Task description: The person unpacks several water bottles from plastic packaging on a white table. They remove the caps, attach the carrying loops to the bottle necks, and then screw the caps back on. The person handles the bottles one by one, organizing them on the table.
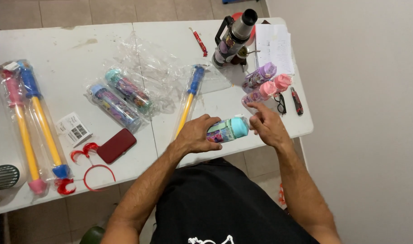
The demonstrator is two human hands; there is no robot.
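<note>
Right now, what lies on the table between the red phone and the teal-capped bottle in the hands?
In the head view, one bagged water pump with a yellow tube and blue handle lies between the phone and the bottle; the left hand grips that bottle.

- Your left hand [195, 134] and right hand [267, 126] are both bare, with no gloves, rings or watch visible.
- Both of your forearms are uncovered up to the edge of the view; no sleeves show.
- You wear a black top, plain across the chest.
- A small white printed mark sits at the top's lower edge, cut off by the picture.
</note>
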